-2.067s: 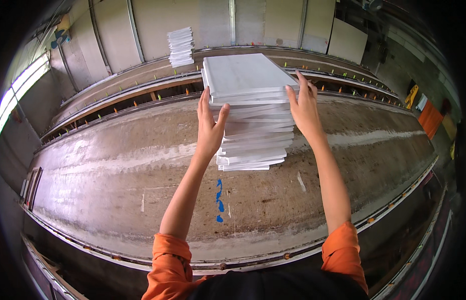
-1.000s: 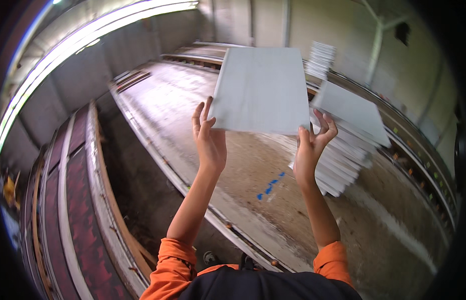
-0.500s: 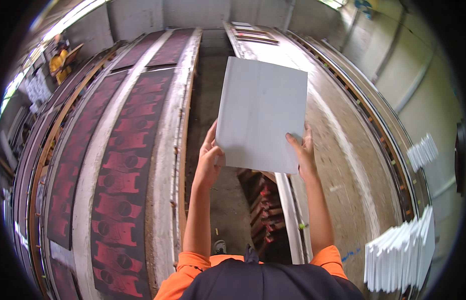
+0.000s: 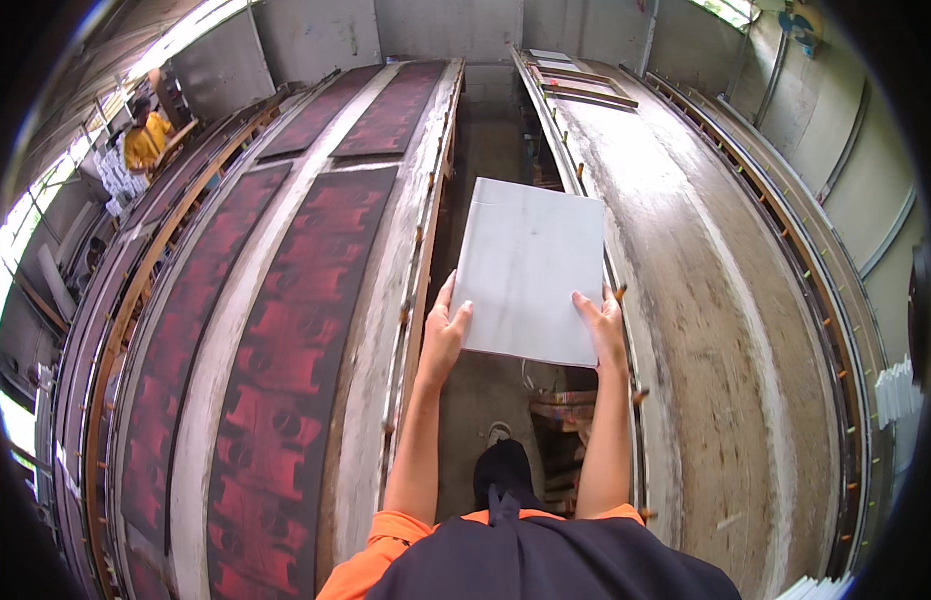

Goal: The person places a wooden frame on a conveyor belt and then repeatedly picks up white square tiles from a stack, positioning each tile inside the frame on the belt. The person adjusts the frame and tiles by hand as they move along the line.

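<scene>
A flat, white rectangular board [image 4: 530, 270] is held out in front of me over the aisle, its broad face toward me. My left hand [image 4: 447, 330] is closed on its lower left edge, the thumb lying on the near face. Gripping the lower right edge is my right hand [image 4: 602, 325], its thumb also on the face. Most of the fingers of both hands are hidden behind the board. Faint greyish smudges mark its surface.
A long table with dark red-and-black printed fabric panels [image 4: 305, 330] runs along my left. On my right stretches a bare-topped long table [image 4: 715, 380] with pegs along its edge and wooden frames [image 4: 590, 88] at its far end. Someone in yellow [image 4: 145, 142] stands far left.
I have moved forward along the aisle, so the stacked white pieces on the right have slid back toward the picture's edge. The board sits slightly lower, still in both hands.
</scene>
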`<state>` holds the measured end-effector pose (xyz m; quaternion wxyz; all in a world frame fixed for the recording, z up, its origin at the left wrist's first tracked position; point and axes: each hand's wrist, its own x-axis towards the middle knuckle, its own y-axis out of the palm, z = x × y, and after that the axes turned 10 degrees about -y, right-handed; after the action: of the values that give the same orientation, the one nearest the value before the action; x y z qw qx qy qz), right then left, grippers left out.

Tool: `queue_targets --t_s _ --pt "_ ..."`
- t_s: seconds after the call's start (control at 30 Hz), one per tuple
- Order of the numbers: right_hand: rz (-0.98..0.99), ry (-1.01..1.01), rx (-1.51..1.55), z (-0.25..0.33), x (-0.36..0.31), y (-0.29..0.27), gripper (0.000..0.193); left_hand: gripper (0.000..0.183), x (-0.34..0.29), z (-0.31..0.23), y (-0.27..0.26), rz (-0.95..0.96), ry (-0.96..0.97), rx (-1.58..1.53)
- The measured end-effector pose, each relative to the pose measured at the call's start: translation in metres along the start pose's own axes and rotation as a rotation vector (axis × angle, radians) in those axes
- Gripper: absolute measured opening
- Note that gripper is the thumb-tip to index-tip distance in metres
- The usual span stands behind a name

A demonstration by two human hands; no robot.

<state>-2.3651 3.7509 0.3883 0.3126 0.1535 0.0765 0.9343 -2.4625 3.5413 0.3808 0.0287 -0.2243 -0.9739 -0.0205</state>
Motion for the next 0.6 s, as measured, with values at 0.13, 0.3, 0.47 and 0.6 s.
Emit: queue_targets --t_s 0.13,0.3,0.47,0.6 --pt "-0.031 -0.053 0.005 -0.034 0.093 0.000 0.058 0.039 0.108 0.012 0.013 -0.047 -0.053 0.027" --pt "-0.058 -0.049 0.034 -0.052 0.203 0.010 0.062 0.036 0.211 0.004 0.030 -0.123 -0.115 -0.208" --pt "-0.054 -0.057 0.041 -0.066 0.309 0.031 0.063 0.039 0.313 0.001 0.036 -0.017 -0.035 -0.366" --pt "-0.017 -0.069 0.035 -0.108 0.407 0.043 0.060 0.042 0.416 0.022 0.029 0.048 -0.011 -0.408"
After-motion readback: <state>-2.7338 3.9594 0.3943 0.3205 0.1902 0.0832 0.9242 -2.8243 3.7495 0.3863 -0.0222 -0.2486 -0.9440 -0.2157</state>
